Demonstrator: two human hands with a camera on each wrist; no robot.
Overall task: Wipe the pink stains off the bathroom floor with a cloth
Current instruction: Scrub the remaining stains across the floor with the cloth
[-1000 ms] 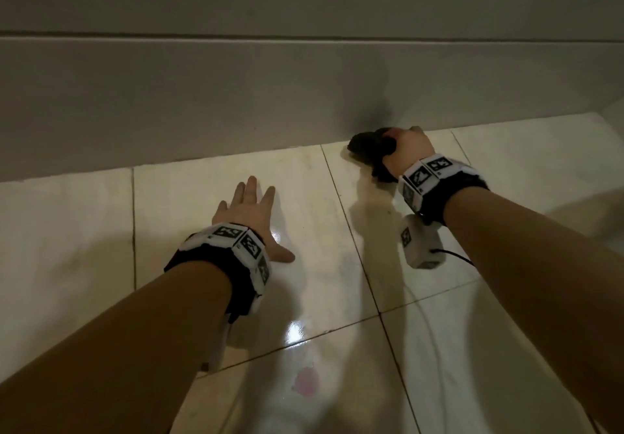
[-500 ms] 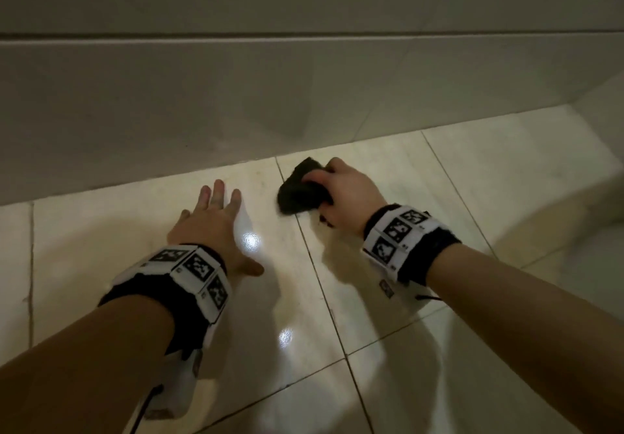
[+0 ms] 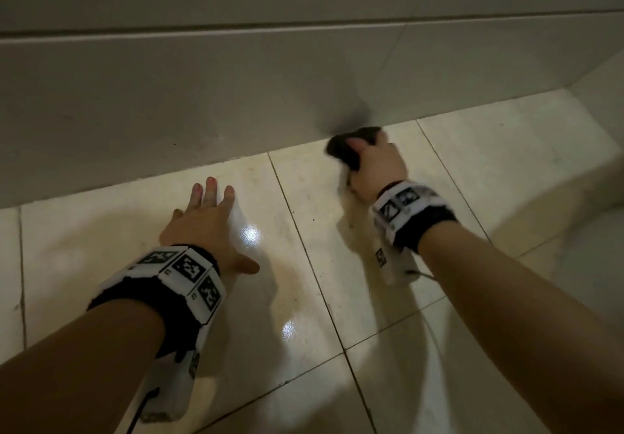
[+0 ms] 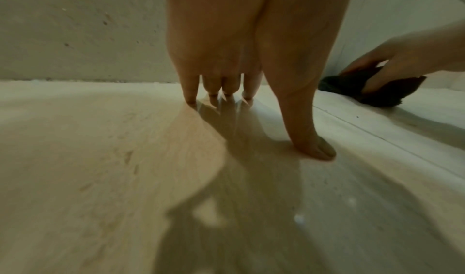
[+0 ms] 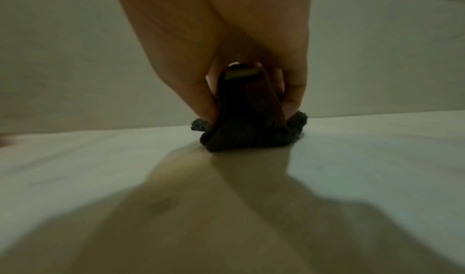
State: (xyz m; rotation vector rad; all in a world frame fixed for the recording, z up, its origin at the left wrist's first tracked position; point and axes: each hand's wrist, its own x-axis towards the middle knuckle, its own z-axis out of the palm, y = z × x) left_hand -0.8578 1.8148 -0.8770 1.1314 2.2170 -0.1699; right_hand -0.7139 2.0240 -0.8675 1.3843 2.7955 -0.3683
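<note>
My right hand (image 3: 374,160) grips a bunched dark cloth (image 3: 344,151) and presses it on the cream floor tile right at the foot of the wall. From the right wrist, the cloth (image 5: 249,123) is pinched between thumb and fingers, its lower edge on the tile. My left hand (image 3: 206,217) lies flat on the tile to the left, fingers straight and spread; from the left wrist its fingertips (image 4: 191,99) and thumb touch the floor, and the cloth (image 4: 365,87) shows off to the right. No pink stain is visible in any view.
A grey tiled wall (image 3: 236,95) rises just beyond both hands and turns a corner at the far right. Glossy cream floor tiles (image 3: 304,298) with dark grout lines stretch toward me, with light glare spots. A shadowed raised edge (image 3: 591,231) lies at the right.
The right hand with the cloth has swept from the tile near the left hand back out to the right against the wall. The left hand has stayed planted. The pink stain seen earlier is out of frame.
</note>
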